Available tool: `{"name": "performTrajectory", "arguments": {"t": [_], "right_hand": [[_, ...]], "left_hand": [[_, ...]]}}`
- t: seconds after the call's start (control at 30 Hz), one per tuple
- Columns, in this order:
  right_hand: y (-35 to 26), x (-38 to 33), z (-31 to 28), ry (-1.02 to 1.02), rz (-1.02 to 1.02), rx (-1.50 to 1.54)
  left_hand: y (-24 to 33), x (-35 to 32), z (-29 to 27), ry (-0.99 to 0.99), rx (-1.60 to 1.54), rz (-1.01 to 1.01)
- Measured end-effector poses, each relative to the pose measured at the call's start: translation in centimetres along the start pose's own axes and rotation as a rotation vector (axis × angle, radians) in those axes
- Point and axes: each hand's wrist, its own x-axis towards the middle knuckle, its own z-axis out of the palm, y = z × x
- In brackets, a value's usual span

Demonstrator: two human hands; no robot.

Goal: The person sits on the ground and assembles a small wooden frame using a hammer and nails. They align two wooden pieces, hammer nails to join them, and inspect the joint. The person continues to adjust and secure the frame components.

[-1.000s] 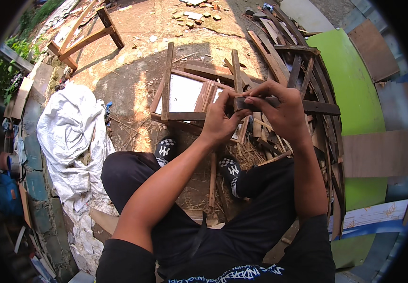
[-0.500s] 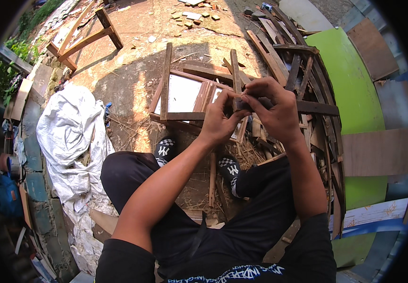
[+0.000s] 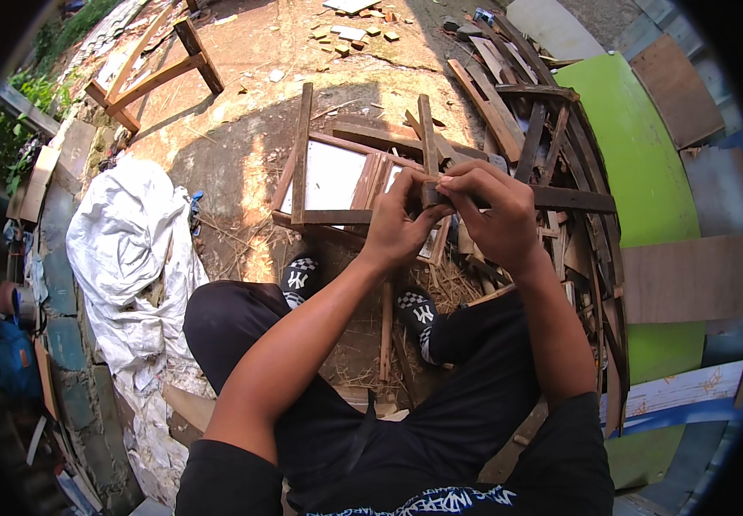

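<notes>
A frame of dark wooden slats (image 3: 560, 199) lies across in front of me, its crossbar running left to right with two uprights pointing away. My left hand (image 3: 399, 222) is closed round the crossbar where the middle upright (image 3: 427, 138) meets it, thumb on the near side. Right beside it, my right hand (image 3: 498, 211) pinches with thumb and fingertips over the same joint; whatever is between those fingertips is too small to make out. The left upright (image 3: 302, 155) stands apart from both hands.
Beneath the frame lies a brown wooden panel with white insets (image 3: 333, 176). Scrap timber (image 3: 552, 129) is heaped on the right, beside a green board (image 3: 633, 146). A crumpled white sheet (image 3: 135, 241) lies at the left. Farther off stands a wooden piece with legs (image 3: 161, 82).
My right hand has lowered slightly and its fingers have drawn closer together at the joint. The frame has tipped or shifted a little toward me; my left hand stays on it.
</notes>
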Motion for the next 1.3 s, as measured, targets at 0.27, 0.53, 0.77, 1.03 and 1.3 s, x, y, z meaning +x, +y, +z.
{"name": "performTrajectory", "arguments": {"t": [0.27,0.53,0.77,1.03,1.3], "right_hand": [[0.4,0.1,0.6,0.008,-0.056,-0.006],[0.4,0.3,0.5,-0.019,-0.07,-0.036],[0.1,-0.1,0.5,0.0,-0.023,-0.01],[0.5,-1.2,1.2,0.111,-0.054,0.037],[-2.1,-8.0,2.2,0.71,0.627,0.199]], "left_hand": [[0.1,0.1,0.0,0.026,-0.053,0.009],[0.1,0.1,-0.3,0.009,0.007,0.008],[0.3,-0.1,-0.1,-0.056,-0.028,-0.089],[0.0,0.0,0.2,-0.025,-0.022,0.004],[0.1,-0.3,-1.2,0.016,-0.008,-0.016]]}}
